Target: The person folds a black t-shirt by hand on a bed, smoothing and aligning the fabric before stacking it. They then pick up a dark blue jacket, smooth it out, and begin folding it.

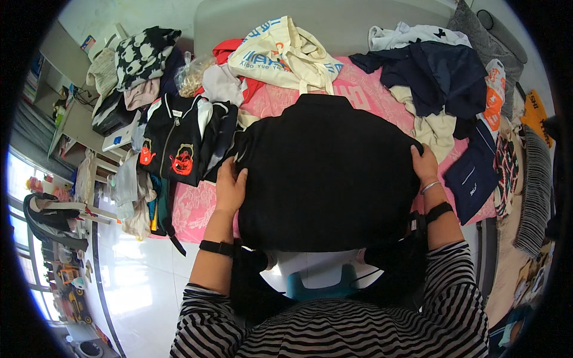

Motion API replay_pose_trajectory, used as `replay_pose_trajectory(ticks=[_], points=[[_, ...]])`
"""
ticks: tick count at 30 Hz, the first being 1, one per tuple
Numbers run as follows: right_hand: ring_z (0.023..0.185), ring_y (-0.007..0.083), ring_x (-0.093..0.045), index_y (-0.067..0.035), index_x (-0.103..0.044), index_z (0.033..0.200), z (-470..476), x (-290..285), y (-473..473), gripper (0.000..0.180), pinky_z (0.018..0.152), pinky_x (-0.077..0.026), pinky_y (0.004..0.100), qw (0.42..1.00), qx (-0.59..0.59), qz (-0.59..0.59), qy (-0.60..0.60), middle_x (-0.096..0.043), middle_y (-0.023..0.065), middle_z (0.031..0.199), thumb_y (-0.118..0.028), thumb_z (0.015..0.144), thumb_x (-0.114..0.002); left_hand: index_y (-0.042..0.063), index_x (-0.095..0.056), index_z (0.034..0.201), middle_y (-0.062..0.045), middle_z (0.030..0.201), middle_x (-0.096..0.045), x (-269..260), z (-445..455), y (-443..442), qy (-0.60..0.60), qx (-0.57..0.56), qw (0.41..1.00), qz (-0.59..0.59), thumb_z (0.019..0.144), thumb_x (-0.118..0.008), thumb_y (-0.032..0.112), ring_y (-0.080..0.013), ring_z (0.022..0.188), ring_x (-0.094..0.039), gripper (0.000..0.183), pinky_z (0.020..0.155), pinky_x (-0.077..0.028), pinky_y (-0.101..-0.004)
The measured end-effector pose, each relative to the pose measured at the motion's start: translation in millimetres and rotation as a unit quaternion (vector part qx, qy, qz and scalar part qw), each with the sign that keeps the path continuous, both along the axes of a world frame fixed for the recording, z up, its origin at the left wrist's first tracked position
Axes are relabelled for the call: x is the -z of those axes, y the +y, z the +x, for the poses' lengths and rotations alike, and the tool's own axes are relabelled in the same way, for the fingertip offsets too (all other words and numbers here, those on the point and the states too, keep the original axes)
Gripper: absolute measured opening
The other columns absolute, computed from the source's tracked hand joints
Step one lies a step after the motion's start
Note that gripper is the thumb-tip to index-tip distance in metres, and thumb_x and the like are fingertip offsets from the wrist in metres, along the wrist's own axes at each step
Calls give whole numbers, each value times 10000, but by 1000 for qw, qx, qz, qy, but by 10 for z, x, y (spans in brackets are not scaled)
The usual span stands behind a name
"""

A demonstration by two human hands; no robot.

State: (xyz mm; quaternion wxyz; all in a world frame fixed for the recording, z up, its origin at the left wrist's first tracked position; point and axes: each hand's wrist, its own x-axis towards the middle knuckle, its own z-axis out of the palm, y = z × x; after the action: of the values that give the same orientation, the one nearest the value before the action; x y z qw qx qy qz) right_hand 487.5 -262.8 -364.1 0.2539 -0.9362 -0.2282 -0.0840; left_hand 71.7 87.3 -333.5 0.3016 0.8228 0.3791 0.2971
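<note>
A black collared garment (327,174) is spread across the middle in front of me, its collar pointing away and its lower edge hanging over the near side of the pink cloth (192,210). At its left side, my left hand (230,183) grips the edge, with the thumb on top of the fabric. My right hand (424,165) pinches its right edge near the sleeve; a silvery bangle circles that wrist. Just left of the garment lies a black zip jacket (172,138) with red embroidery and white shoulder panels.
A cream canvas bag (286,58) lies beyond the garment. Dark navy clothing (438,76) is heaped at the back right, above a folded navy garment (472,179). A patterned black-and-white fabric (145,56) tops a pile at left. Below the garment is a teal stool (320,286).
</note>
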Motion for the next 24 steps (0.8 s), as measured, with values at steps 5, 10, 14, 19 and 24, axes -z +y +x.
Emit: replay_pose_trajectory(ticks=[5, 10, 14, 19, 24], points=[[926, 446, -635, 42, -613, 1110, -32, 47, 126, 480, 825, -503, 471, 997, 19, 12, 72, -668, 281, 985, -365, 861, -669, 2, -549, 1225, -243, 1161, -580, 5, 250, 65, 60, -61, 995, 44, 906, -667, 241, -396, 1030, -590, 415, 891, -490, -425], [879, 456, -633, 0, -606, 1039, 150, 22, 239, 322, 764, -498, 486, 999, -24, 35, 3, -663, 273, 913, -261, 864, -677, -3, -611, 1024, -222, 937, -624, 60, 401, 221, 64, -45, 990, 116, 916, -653, 229, -399, 878, -602, 259, 775, -485, -457], [848, 457, -629, -28, -603, 1041, 534, -222, 271, 252, 740, -492, 493, 993, -24, 42, -108, -661, 260, 907, -219, 884, -654, -24, -594, 955, -243, 817, -609, 46, 445, 307, 34, -83, 993, 74, 931, -631, 208, -412, 785, -597, 236, 709, -470, -462], [851, 445, -636, -48, -621, 1063, 975, -426, 333, 225, 729, -496, 476, 986, -21, 17, -166, -665, 249, 904, -212, 908, -628, -37, -573, 959, -251, 841, -616, -5, 426, 327, -17, -109, 994, 29, 959, -592, 182, -407, 760, -595, 221, 689, -467, -419], [917, 430, -633, -46, -616, 1103, 906, -139, 403, 290, 797, -507, 460, 993, -4, -31, -115, -666, 244, 993, -258, 906, -641, -26, -598, 994, -263, 874, -639, 87, 434, 349, -14, -114, 993, 16, 968, -575, 182, -437, 819, -622, 211, 711, -487, -432]])
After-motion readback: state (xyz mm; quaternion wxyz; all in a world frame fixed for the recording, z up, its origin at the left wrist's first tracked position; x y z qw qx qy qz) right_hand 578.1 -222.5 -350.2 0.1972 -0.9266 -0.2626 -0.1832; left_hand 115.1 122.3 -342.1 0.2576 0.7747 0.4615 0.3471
